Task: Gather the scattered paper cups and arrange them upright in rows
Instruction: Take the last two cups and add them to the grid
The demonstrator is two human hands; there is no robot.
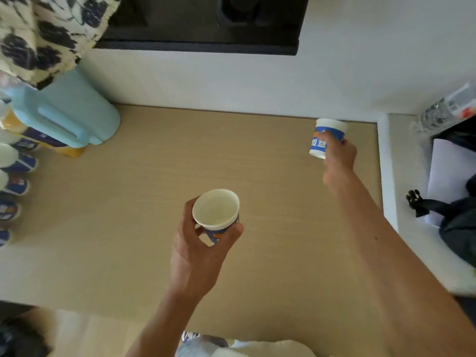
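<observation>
My left hand (pixel 198 243) grips a white and blue paper cup (pixel 215 211) upright above the middle of the wooden table (pixel 144 191), its open mouth facing the camera. My right hand (pixel 337 157) holds a second blue and white paper cup (pixel 327 136) near the table's far right corner, fingers curled round its side. Several more blue and white cups (pixel 15 163) stand in a line along the left edge of the table, partly cut off by the frame.
A light blue jug (pixel 69 117) lies at the back left beside an orange and blue container (pixel 38 140). A patterned cloth (pixel 38 34) hangs above them. To the right a white ledge (pixel 401 202) carries a plastic bottle (pixel 445 109), papers and a dark bag (pixel 458 228).
</observation>
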